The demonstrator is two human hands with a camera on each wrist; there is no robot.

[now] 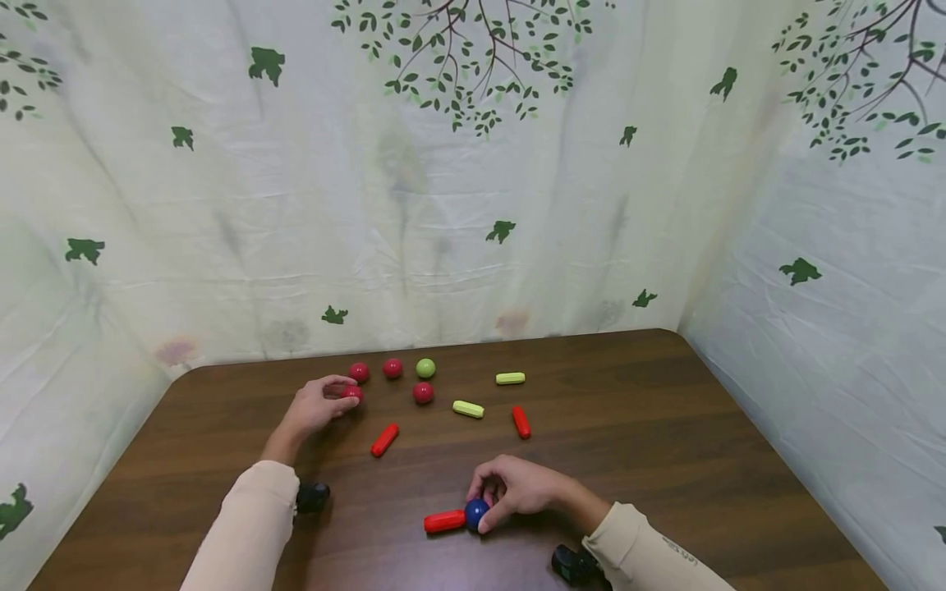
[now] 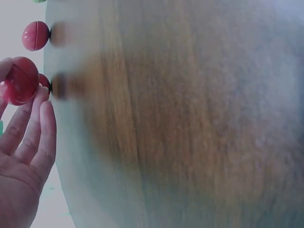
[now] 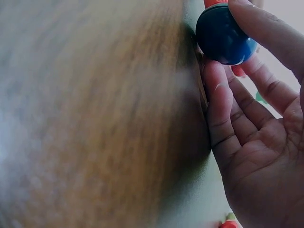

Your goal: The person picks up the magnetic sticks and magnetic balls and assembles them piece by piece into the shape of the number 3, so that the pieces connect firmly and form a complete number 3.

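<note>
My left hand (image 1: pixel 319 408) pinches a red ball (image 1: pixel 352 394) between thumb and fingers at the table's back left; the left wrist view shows that ball (image 2: pixel 21 80) at the fingertips, with another red ball behind. Near the front, my right hand (image 1: pixel 517 490) holds a blue ball (image 1: pixel 476 514) with thumb and fingers. A red stick (image 1: pixel 444 522) lies against or very close to the blue ball's left side. In the right wrist view the blue ball (image 3: pixel 224 35) sits between the thumb and fingers, low at the table surface.
Red balls (image 1: pixel 393 368) and a green ball (image 1: pixel 425 368) stand at the back. Two yellow-green sticks (image 1: pixel 469 409) and two more red sticks (image 1: pixel 384 440) lie mid-table. A patterned cloth (image 1: pixel 443 205) hangs behind the wooden table (image 1: pixel 628 394).
</note>
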